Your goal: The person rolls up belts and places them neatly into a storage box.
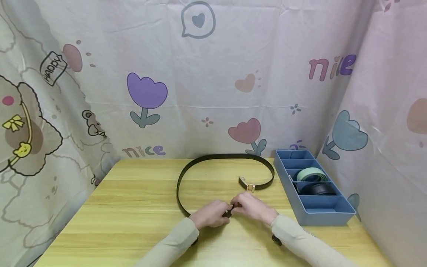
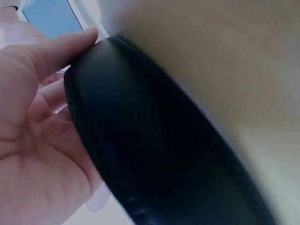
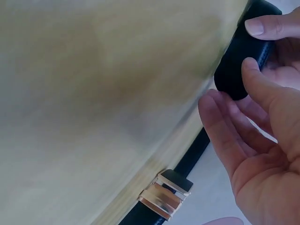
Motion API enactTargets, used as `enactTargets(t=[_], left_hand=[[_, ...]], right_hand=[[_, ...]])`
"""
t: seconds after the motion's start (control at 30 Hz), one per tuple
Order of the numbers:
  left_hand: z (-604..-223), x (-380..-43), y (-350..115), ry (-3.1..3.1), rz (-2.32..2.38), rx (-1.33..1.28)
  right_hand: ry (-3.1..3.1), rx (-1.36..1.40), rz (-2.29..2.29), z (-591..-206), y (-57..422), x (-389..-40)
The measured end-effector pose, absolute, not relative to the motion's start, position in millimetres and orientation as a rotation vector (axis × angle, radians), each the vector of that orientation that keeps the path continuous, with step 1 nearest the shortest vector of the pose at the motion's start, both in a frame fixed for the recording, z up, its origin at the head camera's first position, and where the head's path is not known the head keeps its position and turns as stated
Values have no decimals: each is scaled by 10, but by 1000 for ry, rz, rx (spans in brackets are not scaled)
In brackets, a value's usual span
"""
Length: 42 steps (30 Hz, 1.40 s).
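A black leather belt lies on its edge in a wide loop on the table, its gold buckle at the right end of the loop. Near the table's middle, the left hand pinches the belt close to its rounded tail end. The right hand holds the tip of that same end between thumb and fingers, just in front of the buckle. Close up in the left wrist view, the stitched strap runs away from the left thumb. Part of the strap under the left hand is hidden in the head view.
A blue divided box stands at the right of the wood-grain table. In its compartments sit a rolled mint-green belt and a coiled black belt. A patterned cloth hangs behind and at both sides.
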<state>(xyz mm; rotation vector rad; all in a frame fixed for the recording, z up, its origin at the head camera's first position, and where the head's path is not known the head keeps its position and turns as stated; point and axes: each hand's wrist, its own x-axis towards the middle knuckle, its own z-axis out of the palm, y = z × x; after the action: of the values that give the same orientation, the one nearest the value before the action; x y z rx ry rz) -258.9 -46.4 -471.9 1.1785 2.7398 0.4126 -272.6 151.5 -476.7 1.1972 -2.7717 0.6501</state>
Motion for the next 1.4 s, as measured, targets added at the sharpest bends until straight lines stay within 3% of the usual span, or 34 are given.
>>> enactTargets(t=[0.43, 0.87, 1.4], left_hand=[[-4716, -2525, -369, 2806, 280, 1322], [-4746, -2597, -302, 2961, 290, 1143], [-4718, -2635, -210, 3058, 287, 1087]], right_hand=[[-2736, 1235, 537, -4773, 1452, -2663], [-2736, 1318, 845, -4824, 1534, -2760], [-2801, 1230, 676, -4711, 1553, -2718]])
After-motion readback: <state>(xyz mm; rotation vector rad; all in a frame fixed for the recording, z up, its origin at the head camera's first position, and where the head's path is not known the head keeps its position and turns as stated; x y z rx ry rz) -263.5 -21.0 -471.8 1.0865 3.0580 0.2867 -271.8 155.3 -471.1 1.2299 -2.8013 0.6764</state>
